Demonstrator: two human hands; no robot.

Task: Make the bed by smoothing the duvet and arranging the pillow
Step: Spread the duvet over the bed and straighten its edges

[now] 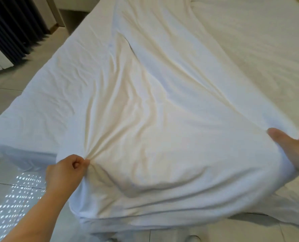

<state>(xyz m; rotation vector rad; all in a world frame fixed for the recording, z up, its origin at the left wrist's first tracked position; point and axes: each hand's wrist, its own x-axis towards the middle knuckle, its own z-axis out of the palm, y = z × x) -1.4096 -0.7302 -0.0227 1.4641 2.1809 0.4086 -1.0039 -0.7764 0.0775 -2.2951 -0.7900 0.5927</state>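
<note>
Well, standing by the foot of the bed, I judge the work to be at an early stage. The near end of the white duvet (162,119) is raised off the bed (258,49) and hangs in a soft bulge between the 2 hands, with its lower edge folded over the foot of the mattress. A little further in, long creases run from the near left corner up the middle of the cloth, so nothing there is smooth yet. Further again, the duvet seems to lie in a band along the middle, and flat bedding shows on both sides of it; I cannot tell for sure where the duvet ends and the sheet begins. At the far end no pillow is in view, so that part of the task looks not yet begun. What is left, as I see it: to pull the duvet straight, spread it over the whole width, flatten the folds, and then place the pillow.

Now the hands. They are well apart, 1 at each near corner. The left hand (67,169) is closed tight, pinching a bunch of duvet cloth between thumb and fingers, and the creases fan out from that point. The right hand (297,151), partly cut by the picture edge, grips the right side of the duvet, thumb lying on top and fingers hidden below.
</note>
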